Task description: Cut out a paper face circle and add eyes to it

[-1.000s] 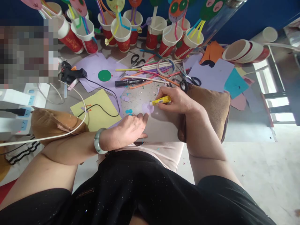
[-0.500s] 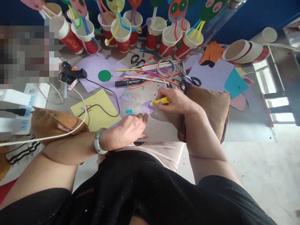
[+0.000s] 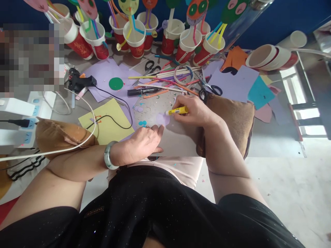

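Observation:
A round piece of light purple paper (image 3: pixel 162 119) lies on the grey table in front of me. My right hand (image 3: pixel 190 110) is closed around a yellow marker (image 3: pixel 178 110), its pale tip at the upper right edge of the paper circle. With fingers laid out flat, my left hand (image 3: pixel 142 141) rests at the table's front edge, a fingertip touching the circle's lower edge. Small blue paper discs (image 3: pixel 142 123) and pale purple discs (image 3: pixel 138 109) lie just beyond that hand.
Paper cups (image 3: pixel 134 38) with paper faces on straws line the back. Scissors (image 3: pixel 213 90), a black marker (image 3: pixel 143 91), straws and coloured paper lie across the middle. A brown cushion (image 3: pixel 230 120) sits under my right forearm. At left are a glue gun (image 3: pixel 80 80), cables and a power strip (image 3: pixel 31 120).
The marker has barely shifted at the circle's edge. Both hands stay in nearly the same place; the whole view has moved very slightly.

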